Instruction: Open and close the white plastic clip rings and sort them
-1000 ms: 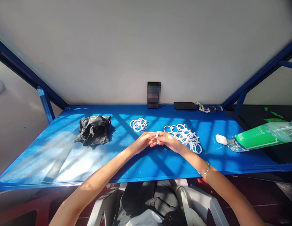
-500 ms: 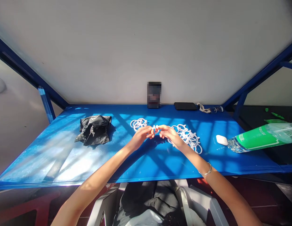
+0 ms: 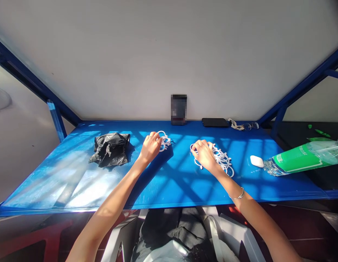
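Observation:
My left hand [image 3: 151,147] is at the small left-hand pile of white plastic rings [image 3: 166,141], fingers curled closed around the edge of a ring. Its fingertips are partly hidden behind the hand. Over the larger right-hand pile of white rings [image 3: 223,160] lies my right hand [image 3: 204,153], its fingers bent down and closed on a white ring [image 3: 192,148] at the pile's left side. Several rings have a small knob on the outside. The right hand covers part of its pile.
A crumpled black plastic bag [image 3: 111,149] lies left on the blue table [image 3: 163,189]. Along the back are a dark upright blurred object [image 3: 178,110], a black phone [image 3: 214,122] and glasses [image 3: 248,126]. A white case [image 3: 256,161] touches a green-labelled bottle [image 3: 302,158] lying at right.
My hands have moved apart from the middle, where they met at a small white piece. The left went left to the small pile, and the right dropped onto the large pile.

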The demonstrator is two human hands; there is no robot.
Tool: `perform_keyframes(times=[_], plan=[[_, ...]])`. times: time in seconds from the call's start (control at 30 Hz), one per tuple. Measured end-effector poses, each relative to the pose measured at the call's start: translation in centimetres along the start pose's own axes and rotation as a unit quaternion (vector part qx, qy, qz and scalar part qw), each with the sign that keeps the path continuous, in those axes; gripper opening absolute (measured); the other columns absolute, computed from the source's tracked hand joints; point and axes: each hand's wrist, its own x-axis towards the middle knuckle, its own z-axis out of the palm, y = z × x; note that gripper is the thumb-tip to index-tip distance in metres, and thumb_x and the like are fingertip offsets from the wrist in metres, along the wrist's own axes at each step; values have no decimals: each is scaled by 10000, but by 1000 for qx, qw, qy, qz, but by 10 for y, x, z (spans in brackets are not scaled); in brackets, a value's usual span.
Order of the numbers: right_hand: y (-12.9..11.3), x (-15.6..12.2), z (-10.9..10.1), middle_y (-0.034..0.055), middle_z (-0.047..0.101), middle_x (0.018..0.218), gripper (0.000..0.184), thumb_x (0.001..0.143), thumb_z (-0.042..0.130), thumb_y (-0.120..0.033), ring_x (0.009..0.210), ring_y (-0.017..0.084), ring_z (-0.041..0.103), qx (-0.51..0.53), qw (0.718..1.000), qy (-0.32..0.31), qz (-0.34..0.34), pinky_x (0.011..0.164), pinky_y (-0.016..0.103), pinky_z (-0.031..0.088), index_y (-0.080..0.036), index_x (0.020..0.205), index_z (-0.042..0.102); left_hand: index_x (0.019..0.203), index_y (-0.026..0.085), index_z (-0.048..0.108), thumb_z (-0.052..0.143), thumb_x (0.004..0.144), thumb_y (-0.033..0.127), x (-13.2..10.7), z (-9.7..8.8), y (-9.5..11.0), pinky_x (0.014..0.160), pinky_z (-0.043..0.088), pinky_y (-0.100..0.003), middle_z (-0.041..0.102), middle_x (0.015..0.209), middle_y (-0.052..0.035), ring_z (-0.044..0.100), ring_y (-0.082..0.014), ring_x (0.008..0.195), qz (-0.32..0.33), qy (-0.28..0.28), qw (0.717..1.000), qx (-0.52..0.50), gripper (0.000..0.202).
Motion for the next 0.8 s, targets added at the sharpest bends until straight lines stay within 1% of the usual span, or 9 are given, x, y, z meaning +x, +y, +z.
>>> perform_keyframes(times=[0.1, 0.2, 0.3, 0.37, 0.53, 0.6, 0.67, 0.73, 0.8], plan=[[-4, 5, -6, 99, 651, 967, 186, 978, 500, -236, 990, 319, 549, 32, 999, 5, -19, 909, 527, 409, -230, 839, 623, 808, 181, 635, 415, 990, 212, -1, 3, -2, 736, 429, -369, 622, 899, -123, 556, -280, 943, -5, -8, 1000, -25, 287], [-10, 8, -14, 103, 629, 1065, 207, 1007, 464, -268, 1033, 298, 537, 87, 992, 21, -90, 929, 489, 461, -238, 933, 655, 914, 179, 658, 442, 993, 274, -1, 1, 0, 770, 442, -377, 634, 942, -125, 569, -279, 956, -19, 31, 996, -78, 249], [-18, 5, -21, 110, 600, 1126, 233, 1023, 466, -285, 1065, 284, 533, 110, 982, 38, -151, 897, 446, 494, -236, 956, 684, 1011, 182, 675, 480, 988, 348, 0, -5, 10, 873, 464, -398, 668, 990, -109, 593, -254, 970, -16, 70, 979, -189, 257], [-23, 3, -22, 106, 601, 1108, 229, 1023, 483, -258, 1043, 270, 546, 103, 976, 52, -187, 857, 419, 503, -234, 944, 697, 1016, 189, 690, 518, 973, 388, 0, -9, 22, 892, 479, -387, 692, 994, -90, 612, -233, 962, -18, 55, 952, -300, 267], [-31, -2, -18, 96, 600, 1065, 197, 1013, 511, -208, 1003, 247, 562, 101, 957, 84, -258, 816, 384, 511, -222, 928, 687, 922, 188, 723, 563, 929, 492, -3, -14, 49, 707, 502, -318, 723, 929, -76, 648, -210, 856, -85, -54, 851, -515, 344], [-34, -2, -17, 93, 589, 1090, 167, 1011, 521, -227, 1033, 246, 567, 147, 957, 76, -239, 842, 386, 514, -220, 933, 668, 887, 180, 718, 612, 886, 538, -3, -14, 54, 730, 510, -324, 725, 886, -73, 660, -214, 844, -112, -76, 806, -577, 373], [-38, -3, -16, 89, 579, 1120, 111, 1000, 530, -234, 1013, 229, 588, 234, 952, 59, -188, 812, 364, 525, -217, 970, 635, 872, 169, 714, 660, 841, 572, -4, -15, 56, 730, 507, -318, 720, 853, -71, 658, -210, 827, -129, -93, 766, -623, 408], [-41, -4, -16, 81, 584, 1123, 74, 978, 545, -249, 904, 193, 613, 328, 937, 37, -115, 696, 315, 518, -218, 1021, 596, 850, 155, 704, 691, 812, 585, -4, -16, 57, 703, 489, -298, 709, 824, -69, 643, -192, 800, -139, -111, 740, -649, 432], [-43, -4, -15, 65, 607, 1086, 140, 954, 562, -281, 755, 152, 598, 392, 919, 6, -45, 587, 279, 473, -224, 1082, 565, 833, 145, 689, 708, 800, 586, -4, -17, 59, 677, 464, -280, 691, 794, -64, 620, -171, 771, -143, -125, 717, -670, 442]])
